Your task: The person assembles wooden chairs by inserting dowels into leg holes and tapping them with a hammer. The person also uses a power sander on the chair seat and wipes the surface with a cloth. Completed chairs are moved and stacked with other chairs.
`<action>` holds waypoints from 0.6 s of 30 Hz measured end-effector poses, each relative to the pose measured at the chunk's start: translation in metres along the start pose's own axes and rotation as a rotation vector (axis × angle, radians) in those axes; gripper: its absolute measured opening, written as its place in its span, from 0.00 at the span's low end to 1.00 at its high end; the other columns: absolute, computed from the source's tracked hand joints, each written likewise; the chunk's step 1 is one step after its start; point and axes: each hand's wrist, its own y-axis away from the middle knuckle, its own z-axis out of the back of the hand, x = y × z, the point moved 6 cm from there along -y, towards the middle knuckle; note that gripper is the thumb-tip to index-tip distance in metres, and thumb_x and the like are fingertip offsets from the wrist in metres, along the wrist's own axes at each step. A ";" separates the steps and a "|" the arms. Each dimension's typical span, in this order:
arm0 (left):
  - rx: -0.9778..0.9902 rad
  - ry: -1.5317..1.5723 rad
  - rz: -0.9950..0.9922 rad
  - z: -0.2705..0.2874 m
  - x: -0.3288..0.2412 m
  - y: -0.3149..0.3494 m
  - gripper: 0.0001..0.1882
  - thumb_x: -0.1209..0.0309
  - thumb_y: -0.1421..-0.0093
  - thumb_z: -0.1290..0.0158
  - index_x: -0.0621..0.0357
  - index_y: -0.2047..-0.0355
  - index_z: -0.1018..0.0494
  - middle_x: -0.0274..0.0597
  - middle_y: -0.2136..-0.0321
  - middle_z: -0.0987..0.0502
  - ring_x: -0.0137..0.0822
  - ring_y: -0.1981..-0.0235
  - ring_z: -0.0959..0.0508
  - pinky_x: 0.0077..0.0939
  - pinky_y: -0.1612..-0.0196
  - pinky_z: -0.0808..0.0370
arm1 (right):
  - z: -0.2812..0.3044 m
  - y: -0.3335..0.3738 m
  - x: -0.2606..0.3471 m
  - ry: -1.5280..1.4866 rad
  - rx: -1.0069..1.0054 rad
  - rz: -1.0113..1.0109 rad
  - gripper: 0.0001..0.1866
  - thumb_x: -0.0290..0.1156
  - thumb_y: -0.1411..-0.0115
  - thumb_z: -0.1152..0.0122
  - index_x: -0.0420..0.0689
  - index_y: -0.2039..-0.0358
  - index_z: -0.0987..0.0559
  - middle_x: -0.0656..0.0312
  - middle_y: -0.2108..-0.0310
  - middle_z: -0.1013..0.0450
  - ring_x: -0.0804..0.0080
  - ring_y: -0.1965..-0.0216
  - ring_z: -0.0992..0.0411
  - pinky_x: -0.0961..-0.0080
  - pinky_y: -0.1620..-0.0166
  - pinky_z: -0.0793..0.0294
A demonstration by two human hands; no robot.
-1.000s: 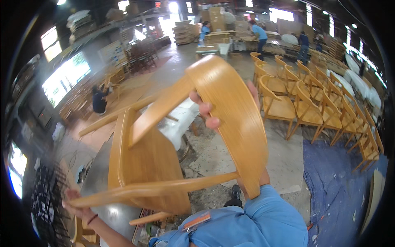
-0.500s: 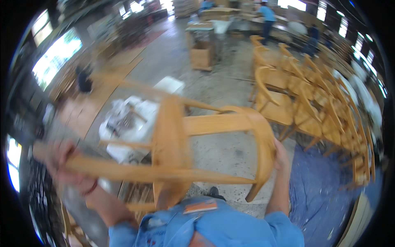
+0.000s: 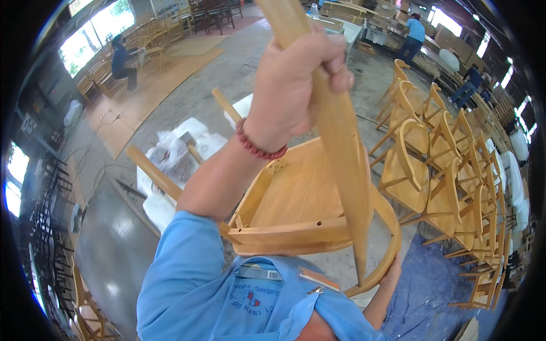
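A light-wood chair (image 3: 296, 196) is held up in front of my chest, tipped so that the underside of its seat and the rails around it show. My left hand (image 3: 296, 85), with a red bead bracelet on the wrist, is closed around one of its legs (image 3: 335, 131), high in the view. Low at the right, my right hand (image 3: 391, 277) holds the curved backrest (image 3: 389, 221); its fingers are partly hidden behind the wood. Two other legs of the chair point out to the left, past my left forearm.
Rows of similar wooden chairs (image 3: 438, 165) stand to the right, beside a blue sheet (image 3: 421, 290) on the floor. Left of centre lie white padding and a clear plastic bag (image 3: 170, 153). A grey panel (image 3: 119, 238) is at lower left. Co-workers (image 3: 412, 37) are farther off.
The chair has turned over, bringing the seat's underside into view. My left hand has risen from the lower left to the upper middle with the leg; my right hand has moved lower on the backrest side.
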 end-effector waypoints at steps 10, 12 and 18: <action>0.063 -0.064 0.137 0.247 0.086 -0.217 0.08 0.74 0.45 0.46 0.55 0.67 0.35 0.36 0.79 0.33 0.31 0.79 0.30 0.36 0.66 0.29 | -0.314 -0.143 -0.048 0.302 0.165 -0.237 0.30 0.53 0.37 0.45 0.43 0.44 0.29 0.56 0.50 0.28 0.62 0.55 0.27 0.67 0.59 0.25; 0.031 -0.119 0.222 0.299 0.118 -0.228 0.08 0.75 0.45 0.46 0.55 0.67 0.35 0.37 0.79 0.32 0.32 0.80 0.30 0.34 0.68 0.29 | -0.350 -0.156 -0.054 0.595 0.147 -0.175 0.29 0.52 0.38 0.43 0.43 0.45 0.28 0.56 0.51 0.28 0.60 0.56 0.26 0.66 0.60 0.25; -0.166 -0.392 0.439 0.456 0.186 -0.177 0.10 0.81 0.51 0.45 0.56 0.71 0.34 0.37 0.78 0.31 0.32 0.77 0.27 0.26 0.72 0.29 | -0.353 -0.177 -0.080 0.884 0.231 -0.333 0.21 0.44 0.38 0.44 0.44 0.50 0.26 0.55 0.59 0.27 0.64 0.66 0.25 0.66 0.70 0.25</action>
